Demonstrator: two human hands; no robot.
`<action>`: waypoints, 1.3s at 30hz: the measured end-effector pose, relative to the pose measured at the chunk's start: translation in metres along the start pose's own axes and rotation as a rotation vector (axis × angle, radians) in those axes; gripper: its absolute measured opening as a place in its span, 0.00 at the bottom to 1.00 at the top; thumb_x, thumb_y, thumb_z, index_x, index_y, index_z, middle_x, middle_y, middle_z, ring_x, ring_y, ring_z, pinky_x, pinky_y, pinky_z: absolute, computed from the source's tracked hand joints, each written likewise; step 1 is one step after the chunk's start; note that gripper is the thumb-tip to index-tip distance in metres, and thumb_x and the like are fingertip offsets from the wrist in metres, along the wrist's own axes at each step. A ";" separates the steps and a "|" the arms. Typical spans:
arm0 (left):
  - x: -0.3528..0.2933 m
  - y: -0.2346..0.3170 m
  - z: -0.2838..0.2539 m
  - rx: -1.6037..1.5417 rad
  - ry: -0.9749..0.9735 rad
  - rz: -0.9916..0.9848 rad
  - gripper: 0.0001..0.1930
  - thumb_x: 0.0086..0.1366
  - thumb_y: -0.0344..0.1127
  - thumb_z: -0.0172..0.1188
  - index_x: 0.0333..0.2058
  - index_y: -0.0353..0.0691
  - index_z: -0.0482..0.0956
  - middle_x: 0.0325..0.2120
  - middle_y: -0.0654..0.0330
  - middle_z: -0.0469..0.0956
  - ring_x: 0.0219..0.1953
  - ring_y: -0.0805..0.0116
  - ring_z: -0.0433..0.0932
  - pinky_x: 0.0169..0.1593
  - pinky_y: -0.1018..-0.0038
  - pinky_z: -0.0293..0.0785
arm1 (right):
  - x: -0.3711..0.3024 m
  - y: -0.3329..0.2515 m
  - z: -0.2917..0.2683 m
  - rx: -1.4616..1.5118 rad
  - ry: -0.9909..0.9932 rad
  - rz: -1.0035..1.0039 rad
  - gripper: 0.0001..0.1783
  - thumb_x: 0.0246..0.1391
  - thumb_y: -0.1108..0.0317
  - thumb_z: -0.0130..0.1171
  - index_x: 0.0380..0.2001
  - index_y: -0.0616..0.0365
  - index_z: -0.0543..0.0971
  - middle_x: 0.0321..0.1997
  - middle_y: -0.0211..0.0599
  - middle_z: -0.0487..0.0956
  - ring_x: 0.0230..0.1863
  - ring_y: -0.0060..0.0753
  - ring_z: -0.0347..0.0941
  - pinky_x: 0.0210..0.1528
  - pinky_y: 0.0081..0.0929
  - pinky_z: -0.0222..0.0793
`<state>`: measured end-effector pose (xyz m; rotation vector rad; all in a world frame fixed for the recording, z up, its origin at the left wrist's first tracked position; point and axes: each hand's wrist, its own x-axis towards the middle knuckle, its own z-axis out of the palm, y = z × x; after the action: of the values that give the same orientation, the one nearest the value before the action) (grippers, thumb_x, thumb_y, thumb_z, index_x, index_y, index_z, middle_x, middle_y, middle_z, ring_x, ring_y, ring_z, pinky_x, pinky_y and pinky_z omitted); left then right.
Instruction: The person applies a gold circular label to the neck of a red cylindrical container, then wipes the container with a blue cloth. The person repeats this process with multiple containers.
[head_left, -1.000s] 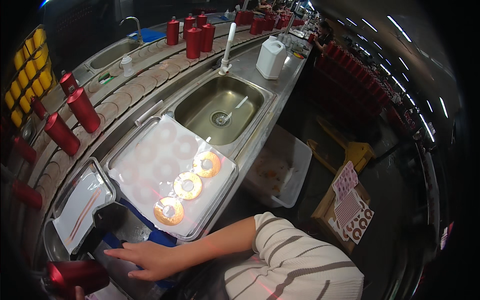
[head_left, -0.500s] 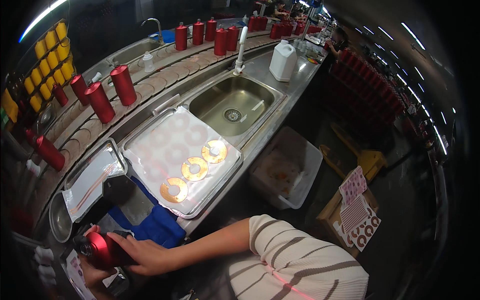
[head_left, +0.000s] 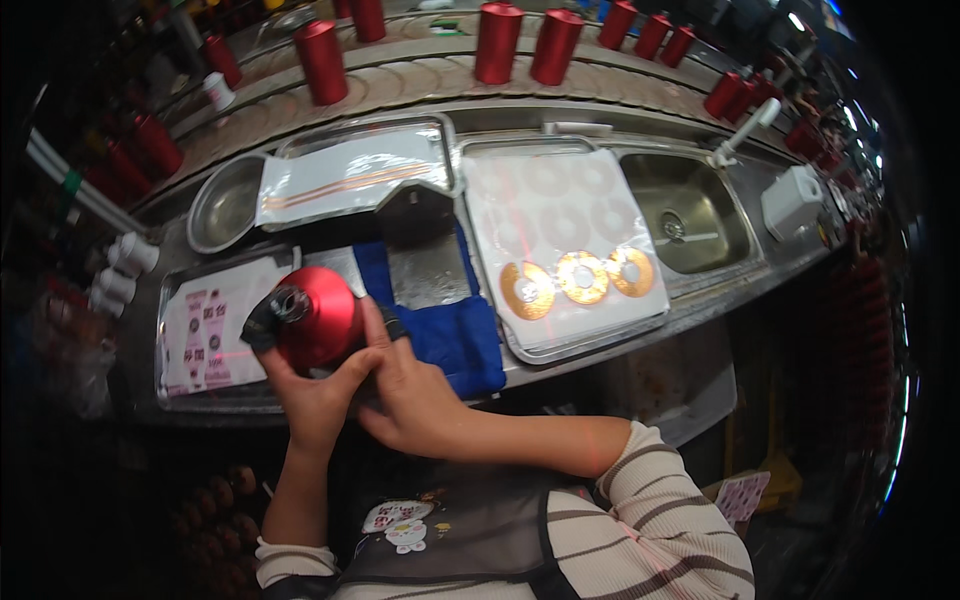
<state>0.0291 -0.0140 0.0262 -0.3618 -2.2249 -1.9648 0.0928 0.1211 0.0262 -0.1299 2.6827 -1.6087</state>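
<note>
My left hand [head_left: 315, 400] and my right hand [head_left: 408, 392] are both closed around a red metal bottle [head_left: 335, 310], its open neck tilted up toward me. Something dark, perhaps finger covers, shows at the fingertips on either side of it. Beneath the bottle lies a tray [head_left: 165, 385] with white sheets [head_left: 215, 345] printed in pink. To the right, a blue cloth [head_left: 460, 345] lies under a dark angular block [head_left: 415, 212]. Farther right, a tray [head_left: 545, 352] carries a white backing sheet [head_left: 620, 225] with gold ring-shaped stickers [head_left: 527, 290] along its near side.
A round metal bowl [head_left: 225, 205] stands beside a back tray [head_left: 447, 150] holding a sheet with copper strips [head_left: 345, 182]. A steel sink [head_left: 700, 235], a faucet [head_left: 745, 130] and a white jug [head_left: 792, 203] are at right. Red bottles [head_left: 497, 42] stand along the conveyor [head_left: 420, 85] behind.
The view has swung left and down, so the bench shows more squarely. The red bottle, still in both hands, now sits nearer the picture's middle with its neck toward me.
</note>
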 end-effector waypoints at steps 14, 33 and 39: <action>0.020 0.014 -0.029 -0.014 -0.183 0.120 0.55 0.42 0.32 0.83 0.67 0.36 0.57 0.61 0.50 0.67 0.62 0.62 0.69 0.66 0.65 0.66 | 0.001 0.004 -0.019 -0.032 0.050 -0.207 0.49 0.49 0.77 0.62 0.75 0.55 0.54 0.61 0.58 0.71 0.47 0.49 0.73 0.48 0.31 0.70; 0.016 0.026 -0.032 0.232 -0.159 0.255 0.52 0.48 0.37 0.77 0.66 0.20 0.55 0.70 0.41 0.51 0.73 0.52 0.50 0.74 0.60 0.45 | 0.080 0.010 -0.031 0.009 0.114 -0.079 0.54 0.32 0.56 0.79 0.63 0.52 0.62 0.57 0.55 0.73 0.56 0.60 0.74 0.55 0.46 0.72; 0.070 0.017 -0.023 0.082 -0.372 0.155 0.44 0.42 0.30 0.79 0.61 0.37 0.70 0.56 0.56 0.73 0.58 0.65 0.74 0.63 0.68 0.69 | 0.094 0.027 -0.053 0.161 -0.110 -0.248 0.51 0.32 0.56 0.79 0.61 0.55 0.65 0.57 0.55 0.75 0.57 0.58 0.73 0.57 0.44 0.70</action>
<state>-0.0347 -0.0288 0.0647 -0.9257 -2.3928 -1.8404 -0.0051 0.1732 0.0302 -0.5518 2.5244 -1.8145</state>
